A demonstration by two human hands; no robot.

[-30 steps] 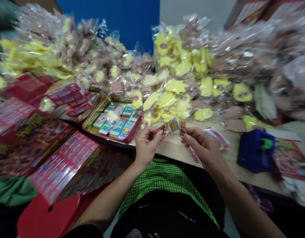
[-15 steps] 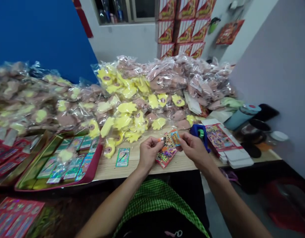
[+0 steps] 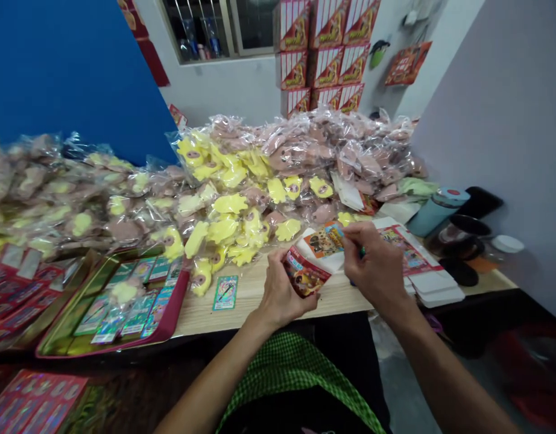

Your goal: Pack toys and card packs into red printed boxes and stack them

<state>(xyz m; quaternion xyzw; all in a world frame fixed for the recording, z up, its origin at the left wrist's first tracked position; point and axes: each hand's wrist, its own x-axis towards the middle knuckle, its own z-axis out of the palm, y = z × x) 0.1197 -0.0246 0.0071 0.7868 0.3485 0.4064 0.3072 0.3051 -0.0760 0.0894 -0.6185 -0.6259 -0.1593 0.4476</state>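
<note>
My left hand point(image 3: 280, 289) is closed around a small red printed box point(image 3: 305, 276) held just above the wooden table's point(image 3: 251, 298) front edge. My right hand point(image 3: 372, 265) pinches an orange and blue card point(image 3: 325, 240) at its right end, with the card lying over the box's white open flap. A single green card point(image 3: 225, 292) lies flat on the table to the left of my left hand.
A pink-rimmed tray point(image 3: 167, 319) of green card packs sits at the left. Heaps of yellow and pink toys in clear bags point(image 3: 260, 175) fill the table's back. Printed flat boxes point(image 3: 413, 259), a teal flask point(image 3: 434, 211) and dark lids lie right. Red cartons point(image 3: 327, 54) are stacked by the wall.
The view swung right and up. My left hand now grips a red box that it did not hold before, and my right hand has brought the card over its open flap.
</note>
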